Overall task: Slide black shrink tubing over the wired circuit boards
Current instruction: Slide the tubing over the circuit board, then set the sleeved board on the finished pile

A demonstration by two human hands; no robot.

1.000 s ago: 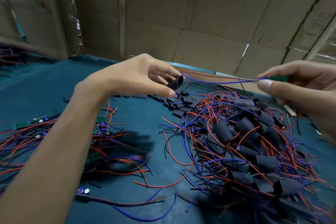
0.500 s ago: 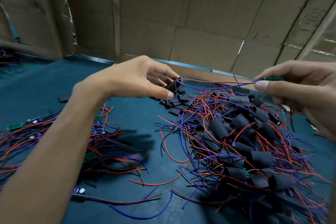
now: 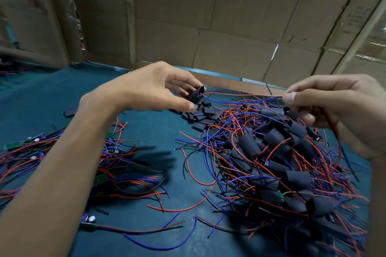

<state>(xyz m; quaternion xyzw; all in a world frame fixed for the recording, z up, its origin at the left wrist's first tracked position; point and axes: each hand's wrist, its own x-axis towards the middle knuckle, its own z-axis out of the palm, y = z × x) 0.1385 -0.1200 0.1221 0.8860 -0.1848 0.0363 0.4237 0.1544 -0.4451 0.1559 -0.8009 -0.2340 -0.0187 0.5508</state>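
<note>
left hand (image 3: 154,87) pinches black tube (image 3: 196,95); red and blue wires (image 3: 240,98) enter it, right hand (image 3: 334,106) pinching their far end.

Wire ends (image 3: 240,97) now entered the mouth of the tubing piece (image 3: 196,95) in left hand (image 3: 154,87); green board no longer visible at right hand (image 3: 334,102); right hand drawn nearer.

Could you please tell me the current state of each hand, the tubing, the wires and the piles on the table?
left hand: pinches a tubing piece.
tubing piece: held up, wire ends entering its mouth.
right hand: pinches the wires.
wires: red and blue, stretched between both hands.
sleeved pile: boards already in tubing, tangled.
bare boards: unsleeved, left side.
</note>
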